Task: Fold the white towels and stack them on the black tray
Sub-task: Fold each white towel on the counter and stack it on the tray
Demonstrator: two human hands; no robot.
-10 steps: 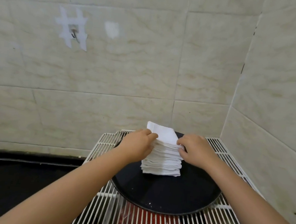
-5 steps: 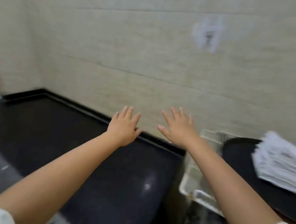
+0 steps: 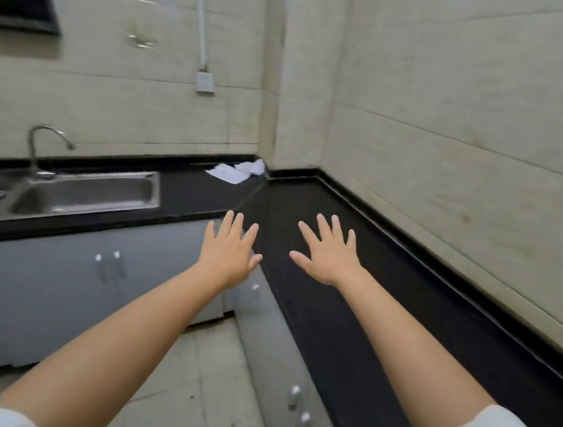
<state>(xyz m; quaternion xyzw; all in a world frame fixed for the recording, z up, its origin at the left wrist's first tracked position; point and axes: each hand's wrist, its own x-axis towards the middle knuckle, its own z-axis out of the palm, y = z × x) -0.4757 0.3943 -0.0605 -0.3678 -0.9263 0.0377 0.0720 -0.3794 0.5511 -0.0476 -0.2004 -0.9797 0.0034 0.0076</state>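
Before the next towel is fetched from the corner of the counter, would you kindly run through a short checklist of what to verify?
1. Left hand free, fingers spread: ok.
2. Right hand free, fingers spread: ok.
3. White towels waiting in the far corner of the black counter: ok.
4. Counter between hands and towels bare of obstacles: ok.
5. Towels within reach from here: cannot tell; they lie well beyond both hands.
6. Black tray ready for stacking: cannot tell; it is out of view.

No readable text, labels, brands or numbers anywhere I can see; surfaces are plain and the view is blurred.
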